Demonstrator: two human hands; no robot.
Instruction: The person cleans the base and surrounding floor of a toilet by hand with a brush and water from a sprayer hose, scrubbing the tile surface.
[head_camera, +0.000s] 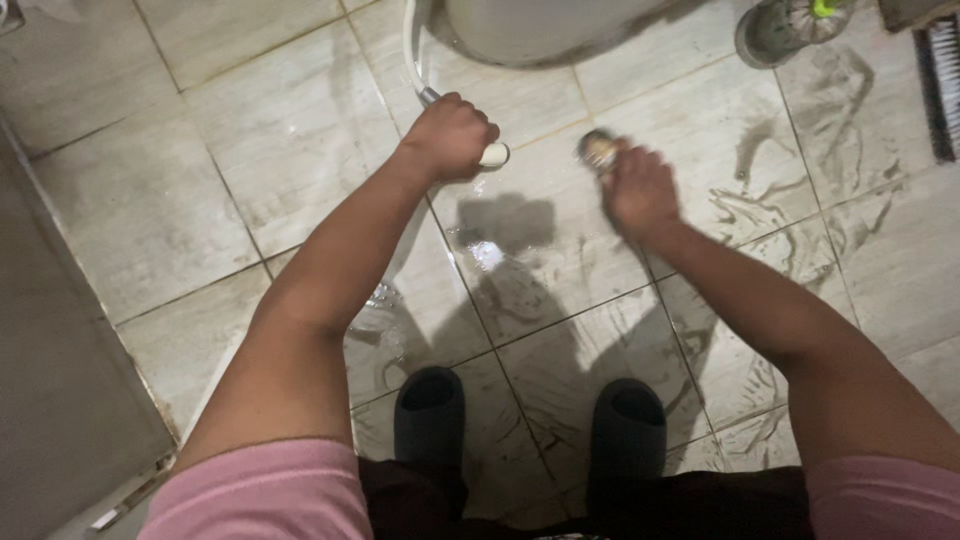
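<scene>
Much here is cut off or hard to read. The white toilet at the top centre shows only its lower curve, the grey round holder in the upper right corner is clipped by the frame edge, and a dark ribbed mat at the right edge is seen only as a strip. The left hand, just left of centre in the upper half, is clenched around a spray nozzle; the fist covers nearly all of it, so only its pale tip pokes out to the right, and its white hose runs up from the fist out of the top of the frame. The right hand, right of centre, is closed on a small scrubber, which sticks out at the hand's upper left; it is blurred, so its exact kind cannot be told. The nozzle tip and the scrubber lie near each other, with a bare patch of tile between them. The wet tiled floor shines below both hands and carries dark streaks toward the right. At the bottom centre two dark slippers stand apart, partly hidden by dark clothing and pink sleeves.
</scene>
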